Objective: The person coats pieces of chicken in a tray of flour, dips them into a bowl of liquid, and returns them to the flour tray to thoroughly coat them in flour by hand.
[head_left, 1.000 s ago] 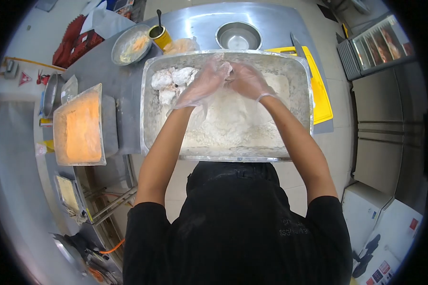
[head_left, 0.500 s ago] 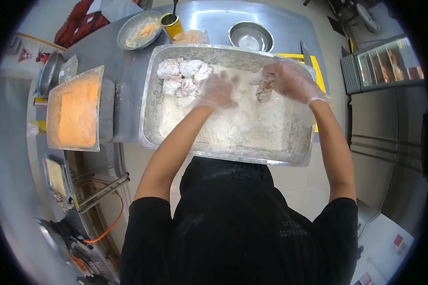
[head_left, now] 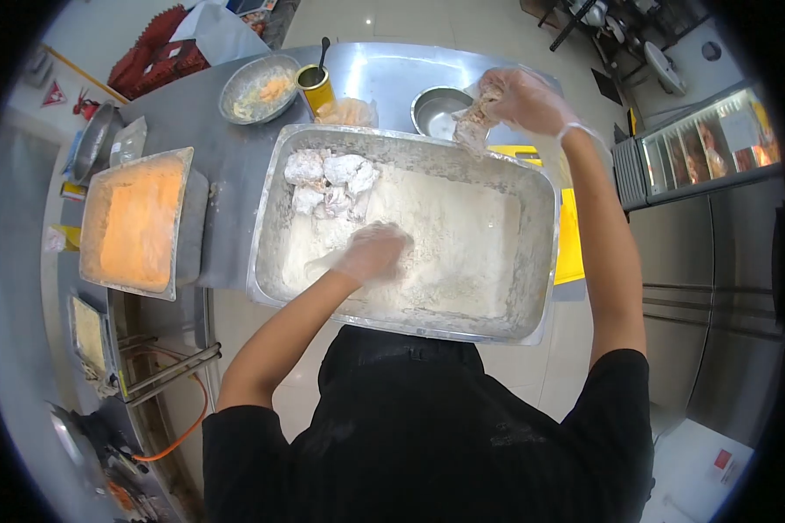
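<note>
My right hand [head_left: 522, 103], in a clear plastic glove, grips a floured piece of chicken [head_left: 474, 126] above the far right rim of a large metal tray [head_left: 545, 301]. That piece hangs in front of a round metal bowl [head_left: 431, 112] and partly hides it. Lower in the tray, my gloved left hand [head_left: 373, 253] touches the white flour [head_left: 462, 235]; its fingers point down and are blurred, so their grip is unclear. Several flour-coated chicken pieces [head_left: 327, 179] sit clustered in the tray's far left corner.
Left of the tray stands a deep metal pan of orange powder [head_left: 139, 222]. Behind are a bowl with orange and pale residue [head_left: 257, 90], a yellow can [head_left: 316, 87] with a dark handle in it, and a plastic bag [head_left: 347, 113]. A yellow board [head_left: 569, 240] lies at the right.
My right hand has lifted the chicken piece up and away from the flour, towards the round bowl. My left hand has moved back towards me, away from the coated pieces. The view has shifted.
</note>
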Tool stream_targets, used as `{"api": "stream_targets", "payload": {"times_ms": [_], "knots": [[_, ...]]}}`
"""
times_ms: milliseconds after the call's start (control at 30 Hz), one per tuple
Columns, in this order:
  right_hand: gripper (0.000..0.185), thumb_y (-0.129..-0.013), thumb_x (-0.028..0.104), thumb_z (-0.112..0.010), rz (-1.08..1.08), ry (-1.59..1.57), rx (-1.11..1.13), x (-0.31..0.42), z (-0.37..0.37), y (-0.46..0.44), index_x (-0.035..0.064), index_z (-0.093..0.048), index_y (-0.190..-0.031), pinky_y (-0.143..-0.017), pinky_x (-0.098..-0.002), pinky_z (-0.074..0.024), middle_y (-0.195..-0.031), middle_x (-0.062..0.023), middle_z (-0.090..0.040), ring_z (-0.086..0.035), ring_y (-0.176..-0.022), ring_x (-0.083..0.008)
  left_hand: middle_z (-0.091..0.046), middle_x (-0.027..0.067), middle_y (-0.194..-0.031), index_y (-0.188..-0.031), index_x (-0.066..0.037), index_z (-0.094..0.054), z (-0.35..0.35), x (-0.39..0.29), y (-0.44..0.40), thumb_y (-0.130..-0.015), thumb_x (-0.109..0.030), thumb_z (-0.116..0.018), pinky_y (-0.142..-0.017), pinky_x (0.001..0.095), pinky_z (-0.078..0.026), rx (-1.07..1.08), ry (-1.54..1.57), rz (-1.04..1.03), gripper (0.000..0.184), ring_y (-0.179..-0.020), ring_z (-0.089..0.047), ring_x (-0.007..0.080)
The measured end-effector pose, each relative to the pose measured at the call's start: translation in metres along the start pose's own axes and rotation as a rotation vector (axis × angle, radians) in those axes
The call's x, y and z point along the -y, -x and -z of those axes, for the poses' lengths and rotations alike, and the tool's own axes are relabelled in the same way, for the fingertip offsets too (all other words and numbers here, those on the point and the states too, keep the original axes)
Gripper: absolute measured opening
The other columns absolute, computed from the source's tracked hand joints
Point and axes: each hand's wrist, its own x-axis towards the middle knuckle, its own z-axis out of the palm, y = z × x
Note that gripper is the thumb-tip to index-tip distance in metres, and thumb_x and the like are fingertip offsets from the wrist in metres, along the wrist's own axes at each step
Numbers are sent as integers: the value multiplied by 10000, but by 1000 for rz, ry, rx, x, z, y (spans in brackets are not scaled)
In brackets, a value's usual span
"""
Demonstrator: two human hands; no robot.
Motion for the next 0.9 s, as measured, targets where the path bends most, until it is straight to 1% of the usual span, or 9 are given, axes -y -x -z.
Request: {"api": "stream_targets", "payload": {"times_ms": [67,167,267,367,467,567,633,733,900], "knots": [[378,-724,190,-684,36,19,-105,-15,-21,-23,54,-653,-1076,-869,-346,-483,-1006,-141,-675,-639,-942,-265,-601,194,-1110,-1218,-125,-580,2,-4,15,-766,-248,-683,-922,443,-458,-64,-125,78,480,-1105,-554,345],[355,-692,215,-727,83,-16,-100,-35,-44,-62,66,-684,-1011,-896,-354,-480,-1033,-148,-679,-627,-992,-300,-613,192,-1111,-1212,-130,-589,-22,26,22,-776,-222,-664,-937,422,-451,-10,10,77,452,-1113,-558,333],[329,-702,190,-709,72,-21,-145,-45,-66,-82,63,-687,-1005,-904,-351,-481,-1034,-151,-679,-628,-992,-305,-604,179,-1160,-1232,-135,-582,-20,36,35,-797,-198,-639,-965,424,-434,100,63,184,443,-1152,-538,331],[345,-720,178,-712,35,-77,-108,-61,-88,-95,58,-668,-1041,-895,-356,-485,-1045,-155,-674,-628,-986,-311,-598,189,-1171,-1261,-104,-556,-10,35,57,-818,-156,-607,-1007,427,-404,-45,167,230,449,-1183,-514,342],[390,-744,170,-718,55,-229,-50,-103,-126,-102,62,-636,-1109,-896,-362,-486,-1068,-163,-664,-628,-978,-314,-580,195,-1195,-1213,-104,-587,-23,47,84,-830,-157,-576,-983,437,-416,-458,69,239,387,-1174,-517,348],[429,-753,164,-727,-17,-164,-62,-121,-149,-91,97,-600,-1158,-895,-400,-474,-1067,-168,-658,-616,-1010,-337,-566,205,-1195,-1220,-76,-565,-19,42,115,-812,-144,-632,-998,441,-402,-675,139,268,419,-1173,-500,374],[352,-755,177,-704,8,-44,-82,-121,-153,-86,102,-621,-1088,-880,-429,-471,-1041,-178,-653,-605,-1008,-367,-561,210,-1182,-1207,-57,-558,-10,29,126,-792,-111,-654,-982,453,-405,-742,161,273,430,-1147,-504,390],[265,-715,200,-696,135,313,35,-124,-150,-99,85,-666,-951,-848,-406,-494,-949,-174,-665,-626,-933,-358,-566,215,-1143,-1179,-31,-560,-13,24,128,-772,-83,-672,-949,456,-419,-827,151,296,425,-1098,-519,399],[268,-714,259,-660,180,398,237,-114,-155,-109,66,-677,-899,-820,-422,-494,-917,-192,-659,-629,-906,-363,-577,209,-1079,-1119,-7,-581,-20,30,117,-747,-66,-690,-889,449,-445,-910,159,324,393,-1023,-545,392]]}}
